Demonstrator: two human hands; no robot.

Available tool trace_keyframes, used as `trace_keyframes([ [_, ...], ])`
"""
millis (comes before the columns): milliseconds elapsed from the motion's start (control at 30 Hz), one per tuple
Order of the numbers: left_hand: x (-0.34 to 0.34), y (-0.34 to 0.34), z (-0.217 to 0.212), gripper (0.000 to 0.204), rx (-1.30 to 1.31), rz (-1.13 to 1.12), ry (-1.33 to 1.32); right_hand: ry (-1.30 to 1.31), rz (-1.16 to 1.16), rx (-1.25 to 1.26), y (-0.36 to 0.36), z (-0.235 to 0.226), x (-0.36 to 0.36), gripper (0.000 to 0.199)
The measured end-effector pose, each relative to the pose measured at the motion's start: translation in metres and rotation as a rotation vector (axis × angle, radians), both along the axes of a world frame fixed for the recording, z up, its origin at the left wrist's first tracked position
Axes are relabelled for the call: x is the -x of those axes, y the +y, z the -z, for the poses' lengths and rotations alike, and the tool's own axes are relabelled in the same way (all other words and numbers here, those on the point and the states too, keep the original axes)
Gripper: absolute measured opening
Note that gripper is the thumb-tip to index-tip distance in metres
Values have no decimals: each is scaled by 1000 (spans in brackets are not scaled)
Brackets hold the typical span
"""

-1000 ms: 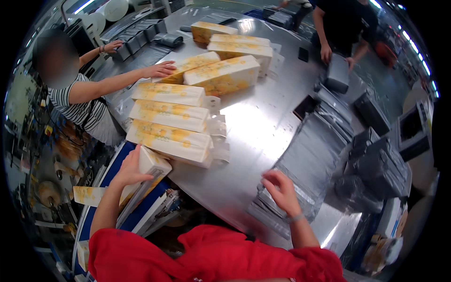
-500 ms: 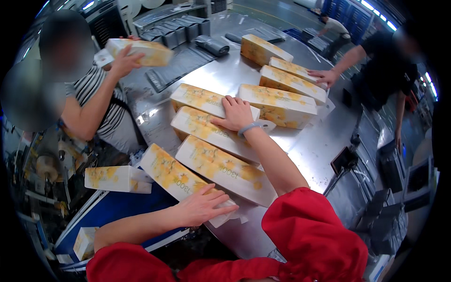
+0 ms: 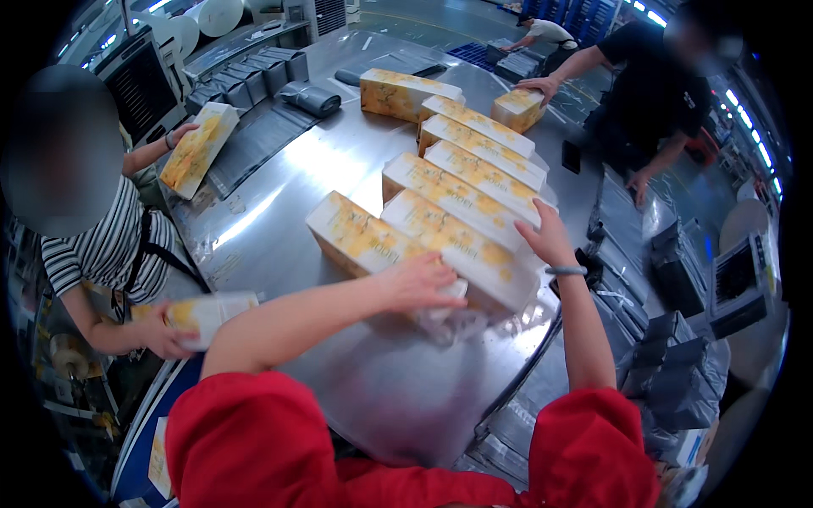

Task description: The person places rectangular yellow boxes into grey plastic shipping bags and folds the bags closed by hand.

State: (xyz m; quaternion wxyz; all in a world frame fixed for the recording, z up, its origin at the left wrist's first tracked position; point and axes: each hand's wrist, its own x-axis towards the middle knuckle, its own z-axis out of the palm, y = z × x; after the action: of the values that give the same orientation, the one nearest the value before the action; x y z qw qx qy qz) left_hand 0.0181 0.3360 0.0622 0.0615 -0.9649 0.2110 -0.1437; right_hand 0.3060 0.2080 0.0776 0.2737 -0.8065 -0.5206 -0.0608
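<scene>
Several long tissue packs with white and yellow floral wrapping lie side by side in a slanting row on the metal table. My left hand (image 3: pixel 417 283) rests on the end of the nearest tissue pack (image 3: pixel 356 235), its fingers stretched over the end. Beside it lies another tissue pack (image 3: pixel 453 245), with clear crinkled wrap at its near end. My right hand (image 3: pixel 549 235) is at the right ends of the row, thumb and fingers apart, against a middle tissue pack (image 3: pixel 483 179). Neither hand is closed around a pack.
At left, a person in a striped top holds one tissue pack (image 3: pixel 200 151) upright and another (image 3: pixel 212 317) low. A person in black at right touches a tissue pack (image 3: pixel 518 110). Grey plastic bags (image 3: pixel 309 98) lie at the back, with stacked grey bags (image 3: pixel 677 372) at right.
The near packs have moved right and closed up against the far ones in one row. My right hand has shifted to their right ends. The striped-top person now holds two packs.
</scene>
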Motion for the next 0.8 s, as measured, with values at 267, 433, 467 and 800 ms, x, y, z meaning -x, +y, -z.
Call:
trace_keyframes([
  [267, -114, 4, -5, 70, 137, -265, 174, 269, 5, 25, -161, -25, 63, 46],
  [433, -84, 16, -11, 108, 87, -428, 297, 546, 214, 72, -317, -12, 135, 44],
  [467, -73, 26, -10, 105, 31, -452, 306, 591, 259, 72, -339, -7, 151, 44],
  [800, -70, -212, -104, 86, 1702, -101, 494, 501, 465, -801, -413, -54, 162, 29],
])
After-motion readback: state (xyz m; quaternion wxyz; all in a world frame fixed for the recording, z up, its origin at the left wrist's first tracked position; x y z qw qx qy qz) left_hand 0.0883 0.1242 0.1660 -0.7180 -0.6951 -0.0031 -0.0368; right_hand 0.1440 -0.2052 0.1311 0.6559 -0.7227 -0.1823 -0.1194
